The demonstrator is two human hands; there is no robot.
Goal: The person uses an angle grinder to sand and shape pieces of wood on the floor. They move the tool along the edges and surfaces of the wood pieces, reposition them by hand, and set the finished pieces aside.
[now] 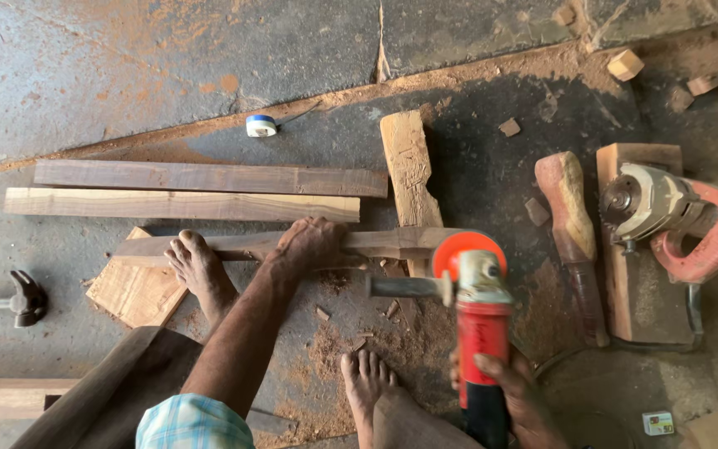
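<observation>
My left hand (307, 244) presses down on a long narrow wooden piece (376, 242) that lies across the floor and rests on an upright-lying block (409, 170). My left foot (199, 270) also stands on that piece's left end. My right hand (508, 391) grips the red body of an angle grinder (479, 316), whose orange guard and disc (467, 249) sit at the wooden piece's right end. The grinder's side handle (405, 287) sticks out to the left. My right foot (366, 387) rests on the floor by the sawdust.
Two long planks (209, 179) (180, 204) lie beyond the workpiece. A second power tool (675, 218) rests on a board at the right, next to a carved wooden piece (571, 216). A hammer (18, 301) lies at far left. A tape roll (261, 125) and offcuts are scattered about.
</observation>
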